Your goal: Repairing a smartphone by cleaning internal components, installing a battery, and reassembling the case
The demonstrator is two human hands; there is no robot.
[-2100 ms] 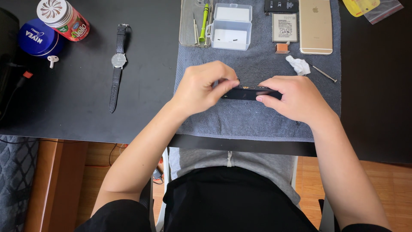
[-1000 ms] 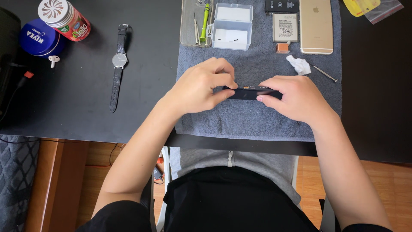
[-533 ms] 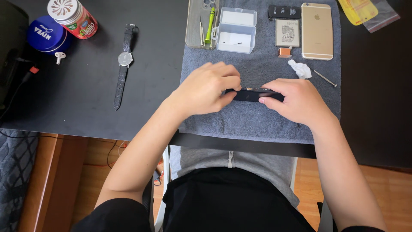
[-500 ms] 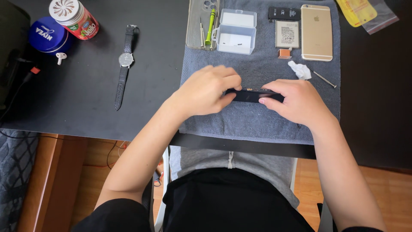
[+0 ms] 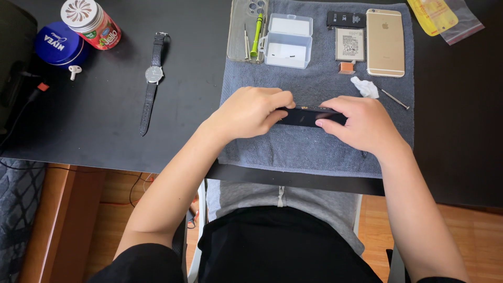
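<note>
Both hands hold a dark, flat phone-like device [image 5: 309, 116] on edge above a grey towel [image 5: 314, 152]. My left hand [image 5: 251, 111] grips its left end, fingers curled over the top. Around the right end closes my right hand [image 5: 361, 123], with the thumb along the front. Only the middle strip of the device shows between the hands.
On the towel's far side lie a clear phone case [image 5: 246, 26] with a green screwdriver [image 5: 257, 34], a clear plastic box [image 5: 287, 41], two batteries [image 5: 349, 43], a gold phone [image 5: 385, 42], a white scrap [image 5: 365, 87] and a small screwdriver [image 5: 394, 98]. A wristwatch [image 5: 152, 81], a blue tin [image 5: 58, 44] and a can [image 5: 91, 22] lie to the left.
Both hands keep their hold on the dark device; the view has shifted slightly, and the fingers have barely moved.
</note>
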